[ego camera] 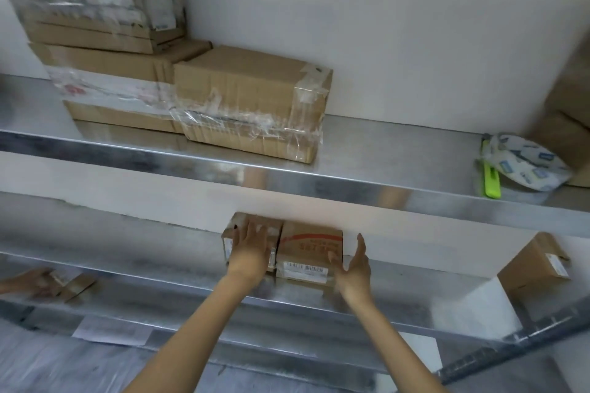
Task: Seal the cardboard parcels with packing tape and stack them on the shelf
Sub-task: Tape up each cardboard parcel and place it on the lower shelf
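Head view looks up at two steel shelves against a white wall; on the lower shelf, about midway along and pushed back to the wall, two small cardboard parcels sit side by side, touching. Of the hands, the left hand lies flat on the left parcel, fingers spread and straight, gripping nothing; the right hand is likewise open, palm turned toward the right parcel, just beside its right end; whether it touches cannot be told. A brown box stands near this shelf's right end. On the upper shelf, stacked parcels fill the left end; a film-wrapped parcel sits at the front edge, touching them; a tape roll and a green cutter lie near the right end.
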